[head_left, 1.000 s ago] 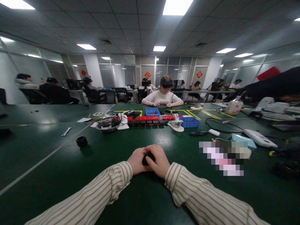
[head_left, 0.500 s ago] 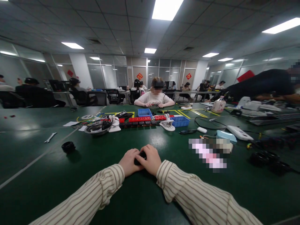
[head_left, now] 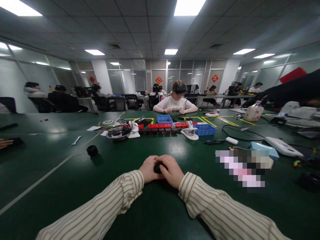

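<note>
Just ahead of me, low over the green table [head_left: 155, 213], both my hands close round a small black object [head_left: 157, 168]. Its shape is mostly hidden by the fingers, so its kind cannot be made out. My left hand [head_left: 149, 169] wraps it from the left. From the right, my right hand [head_left: 173, 170] curls over it, with fingers across the top and touching the left fingers. Off to the left of my hands, a round black ring-like piece [head_left: 92, 151] stands on the table.
Beyond my hands runs a red and black strip [head_left: 160, 126] between white clamps [head_left: 190, 131], with blue bins [head_left: 205, 129] and a bowl of cables [head_left: 117, 134]. A wrench [head_left: 76, 140] lies left. A white device [head_left: 283, 146] lies right. Another person [head_left: 176, 100] sits opposite; someone's hand [head_left: 5, 143] shows at left.
The view has turned left, so the table things sit farther right in the picture. My right fingers cover more of the black object. Another person's hand has come into view at the left edge.
</note>
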A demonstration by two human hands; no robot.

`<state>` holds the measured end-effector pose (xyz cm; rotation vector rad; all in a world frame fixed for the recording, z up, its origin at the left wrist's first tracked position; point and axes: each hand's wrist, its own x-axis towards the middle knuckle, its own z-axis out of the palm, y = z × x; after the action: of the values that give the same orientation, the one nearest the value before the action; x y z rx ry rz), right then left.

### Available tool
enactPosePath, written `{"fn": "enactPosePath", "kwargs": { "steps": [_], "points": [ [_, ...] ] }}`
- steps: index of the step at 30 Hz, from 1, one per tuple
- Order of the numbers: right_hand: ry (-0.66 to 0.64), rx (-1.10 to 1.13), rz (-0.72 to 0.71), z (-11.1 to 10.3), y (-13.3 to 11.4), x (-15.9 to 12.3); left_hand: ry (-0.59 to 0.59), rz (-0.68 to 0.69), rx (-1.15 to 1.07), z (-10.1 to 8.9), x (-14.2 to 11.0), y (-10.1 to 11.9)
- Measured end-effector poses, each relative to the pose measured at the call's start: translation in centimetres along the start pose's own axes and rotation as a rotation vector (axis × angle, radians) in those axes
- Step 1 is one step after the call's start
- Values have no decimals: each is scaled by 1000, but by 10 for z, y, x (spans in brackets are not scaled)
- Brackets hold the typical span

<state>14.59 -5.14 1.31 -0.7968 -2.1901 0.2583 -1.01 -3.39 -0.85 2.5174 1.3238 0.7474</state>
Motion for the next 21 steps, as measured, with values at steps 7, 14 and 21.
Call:
{"fn": "enactPosePath", "kwargs": {
  "steps": [7, 14, 21],
  "points": [
    [69, -81, 145, 6, 5, 1, 19, -16, 66, 1, -1, 4],
    [81, -172, 229, 10, 5, 2, 22, -23, 54, 1, 0, 5],
    [53, -157, 119, 5, 3, 2, 14, -10, 31, 1, -1, 2]
  ]
}}
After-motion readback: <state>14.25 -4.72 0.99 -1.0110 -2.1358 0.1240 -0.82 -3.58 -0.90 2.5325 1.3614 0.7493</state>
